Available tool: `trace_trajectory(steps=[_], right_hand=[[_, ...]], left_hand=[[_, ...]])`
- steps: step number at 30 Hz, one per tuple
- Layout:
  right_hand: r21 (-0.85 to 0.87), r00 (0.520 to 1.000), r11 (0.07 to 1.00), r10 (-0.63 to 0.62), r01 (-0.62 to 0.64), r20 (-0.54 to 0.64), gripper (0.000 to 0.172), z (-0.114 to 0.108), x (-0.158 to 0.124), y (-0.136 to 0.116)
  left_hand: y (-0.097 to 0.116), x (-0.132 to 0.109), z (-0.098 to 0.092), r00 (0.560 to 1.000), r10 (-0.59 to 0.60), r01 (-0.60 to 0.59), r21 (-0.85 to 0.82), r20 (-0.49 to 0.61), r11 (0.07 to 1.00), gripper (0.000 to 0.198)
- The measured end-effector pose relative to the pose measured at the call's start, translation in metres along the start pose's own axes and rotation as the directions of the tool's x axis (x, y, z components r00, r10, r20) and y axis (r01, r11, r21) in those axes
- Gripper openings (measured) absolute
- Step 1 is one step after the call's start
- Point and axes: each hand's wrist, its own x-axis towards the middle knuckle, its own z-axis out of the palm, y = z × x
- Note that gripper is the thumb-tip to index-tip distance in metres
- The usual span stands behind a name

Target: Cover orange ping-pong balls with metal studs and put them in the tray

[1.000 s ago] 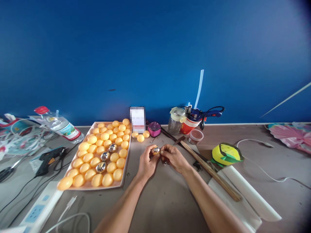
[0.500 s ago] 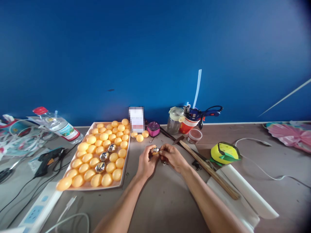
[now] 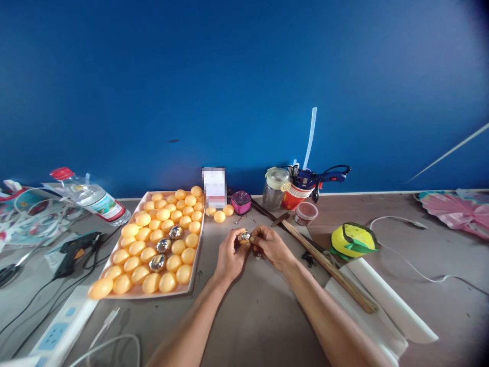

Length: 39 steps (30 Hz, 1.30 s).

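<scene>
Between my hands, over the middle of the table, is a small orange ball with a shiny silver part (image 3: 245,236). My left hand (image 3: 231,255) is closed around its left side. The fingertips of my right hand (image 3: 272,248) pinch at its right side; fingers cover much of it, so fine detail is hidden. To the left lies a white tray (image 3: 191,278) filled with orange balls (image 3: 152,283). Three mirror-like silver balls (image 3: 157,263) sit among them in the same tray.
A hammer (image 3: 324,262) and a white roll (image 3: 393,300) lie right. Behind stand a lidded jar (image 3: 272,191), a red cup (image 3: 293,199) and a purple box (image 3: 241,202). A water bottle (image 3: 100,201), glue gun (image 3: 74,252) and power strip (image 3: 63,326) are left.
Both hands stay at the same spot around the ball, with only a slight shift of the fingers. The other objects have not moved.
</scene>
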Motion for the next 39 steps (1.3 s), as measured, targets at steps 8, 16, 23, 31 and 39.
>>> trace_trajectory(steps=[8, 16, 23, 31, 39], right_hand=[[0.000, 0.999, 1.000, -0.026, 0.026, -0.025, 0.020, 0.002, 0.002, -0.006], [-0.294, 0.946, 0.907, -0.323, 0.301, -0.026, 0.011, -0.021, 0.004, -0.016], [-0.860, 0.853, 0.321, -0.474, 0.398, 0.218, 0.009, -0.028, 0.005, -0.006], [-0.908, 0.879, 0.209, -0.400, 0.363, 0.259, 0.014, -0.023, 0.007, -0.002], [-0.884, 0.874, 0.271, -0.418, 0.381, 0.248, 0.009, -0.023, 0.006, -0.001]], left_hand=[[-0.001, 0.004, 0.002, 0.999, -0.012, 0.009, -0.071, -0.044, 0.997, 0.030], [-0.001, 0.007, 0.004, 0.993, -0.083, 0.063, -0.206, -0.087, 0.977, 0.033], [-0.005, 0.007, 0.005, 0.989, -0.088, 0.060, -0.220, -0.121, 0.974, 0.036], [-0.005, 0.007, 0.006, 0.989, -0.069, 0.041, -0.205, -0.133, 0.978, 0.035], [-0.005, 0.005, 0.007, 0.986, -0.067, 0.031, -0.233, -0.149, 0.972, 0.035]])
